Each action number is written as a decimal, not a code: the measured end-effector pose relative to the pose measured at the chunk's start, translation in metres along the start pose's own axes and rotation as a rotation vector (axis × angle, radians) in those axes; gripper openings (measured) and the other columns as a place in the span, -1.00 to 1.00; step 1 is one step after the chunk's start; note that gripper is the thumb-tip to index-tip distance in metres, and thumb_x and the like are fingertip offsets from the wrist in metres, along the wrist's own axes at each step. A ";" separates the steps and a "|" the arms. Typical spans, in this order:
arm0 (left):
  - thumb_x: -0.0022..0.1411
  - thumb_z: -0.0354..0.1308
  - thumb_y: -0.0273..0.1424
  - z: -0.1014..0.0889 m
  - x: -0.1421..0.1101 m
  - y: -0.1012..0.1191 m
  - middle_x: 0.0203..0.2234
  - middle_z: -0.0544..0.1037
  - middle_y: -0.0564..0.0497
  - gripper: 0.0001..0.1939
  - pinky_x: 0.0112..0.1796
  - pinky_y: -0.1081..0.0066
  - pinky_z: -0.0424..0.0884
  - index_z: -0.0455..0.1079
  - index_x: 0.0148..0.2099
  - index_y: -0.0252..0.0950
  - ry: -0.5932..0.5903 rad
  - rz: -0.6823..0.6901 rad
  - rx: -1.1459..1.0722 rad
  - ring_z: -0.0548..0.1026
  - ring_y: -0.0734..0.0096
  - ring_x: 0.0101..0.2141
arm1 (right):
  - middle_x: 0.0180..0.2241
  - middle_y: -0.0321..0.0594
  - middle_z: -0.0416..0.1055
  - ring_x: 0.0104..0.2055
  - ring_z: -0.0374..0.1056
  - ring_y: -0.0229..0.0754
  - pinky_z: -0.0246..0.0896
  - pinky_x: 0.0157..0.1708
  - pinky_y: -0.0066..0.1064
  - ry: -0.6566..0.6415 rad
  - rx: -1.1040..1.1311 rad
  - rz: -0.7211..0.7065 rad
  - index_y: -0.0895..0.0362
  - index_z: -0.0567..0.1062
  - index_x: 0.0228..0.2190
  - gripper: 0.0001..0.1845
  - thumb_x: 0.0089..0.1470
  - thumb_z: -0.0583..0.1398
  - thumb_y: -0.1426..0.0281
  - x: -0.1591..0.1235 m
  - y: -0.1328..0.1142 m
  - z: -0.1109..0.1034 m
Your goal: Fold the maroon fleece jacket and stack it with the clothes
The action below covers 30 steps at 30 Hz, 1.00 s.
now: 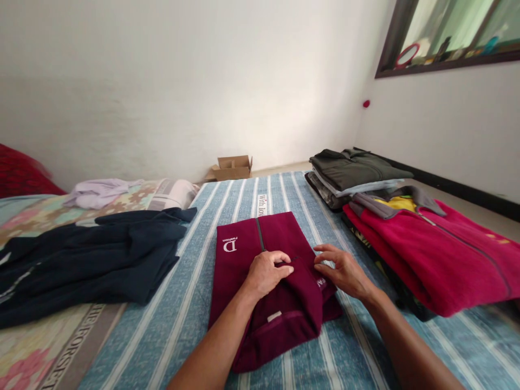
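A maroon zip garment (252,244) with a white "D Fashion" logo lies partly folded on the blue striped sheet (182,319) in front of me. My left hand (266,272) rests on its middle, fingers curled and pinching a fold of the fabric. My right hand (343,271) sits at the garment's right edge, fingers bent and gripping the cloth there. The near end of the garment is rolled over toward me, showing a small white label.
A dark navy garment (93,254) lies spread at the left. At the right are a bright red fleece jacket (439,260) and a stack of folded grey-green clothes (353,170). A cardboard box (232,167) stands by the far wall. Lilac cloth (99,192) lies on a floral cover.
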<state>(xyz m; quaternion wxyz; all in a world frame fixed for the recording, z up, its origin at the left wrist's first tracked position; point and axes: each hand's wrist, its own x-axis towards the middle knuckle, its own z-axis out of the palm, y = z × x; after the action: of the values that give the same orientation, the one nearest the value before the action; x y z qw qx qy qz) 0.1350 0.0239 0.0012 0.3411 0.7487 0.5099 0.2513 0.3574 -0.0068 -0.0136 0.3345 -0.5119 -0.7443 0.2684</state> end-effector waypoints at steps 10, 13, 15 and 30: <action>0.00 0.12 -0.38 0.002 0.001 -0.001 -0.47 0.57 0.03 -0.85 -0.35 0.46 0.32 0.49 -0.39 -0.30 0.008 0.024 -0.090 0.49 0.36 -0.41 | -0.04 -0.07 0.34 -0.01 0.29 -0.07 0.14 -0.04 -0.23 0.031 -0.096 0.089 0.12 0.38 -0.53 -0.76 0.11 0.02 0.37 -0.007 -0.002 -0.005; 0.00 0.12 -0.38 0.002 0.001 -0.001 -0.47 0.57 0.02 -0.85 -0.35 0.46 0.32 0.49 -0.38 -0.30 0.013 0.019 -0.109 0.49 0.37 -0.41 | -0.11 -0.10 0.35 -0.07 0.30 -0.10 0.15 -0.09 -0.25 0.033 -0.071 0.095 0.11 0.33 -0.52 -0.74 0.15 -0.01 0.32 -0.025 -0.009 -0.014; 0.01 0.13 -0.38 0.002 0.001 -0.001 -0.48 0.57 0.03 -0.85 -0.36 0.46 0.32 0.49 -0.38 -0.30 0.015 0.017 -0.116 0.49 0.37 -0.42 | -0.16 -0.13 0.35 -0.10 0.30 -0.13 0.15 -0.11 -0.28 -0.020 -0.033 0.091 0.10 0.32 -0.49 -0.72 0.18 -0.03 0.28 -0.040 -0.016 -0.019; 0.01 0.16 -0.36 0.006 0.003 -0.005 -0.43 0.58 0.06 -0.86 -0.27 0.43 0.33 0.50 -0.36 -0.25 0.037 0.054 -0.037 0.51 0.34 -0.34 | -0.53 -0.33 0.35 -0.43 0.27 -0.27 0.15 -0.38 -0.44 -0.248 0.229 0.290 0.12 0.41 -0.55 -0.77 0.05 0.16 0.27 -0.105 -0.045 -0.008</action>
<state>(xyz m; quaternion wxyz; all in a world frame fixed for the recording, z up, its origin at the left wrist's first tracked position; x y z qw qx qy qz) 0.1372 0.0266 -0.0060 0.3386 0.7509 0.4910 0.2835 0.3636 -0.1207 0.0015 0.2542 -0.5352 -0.6630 0.4576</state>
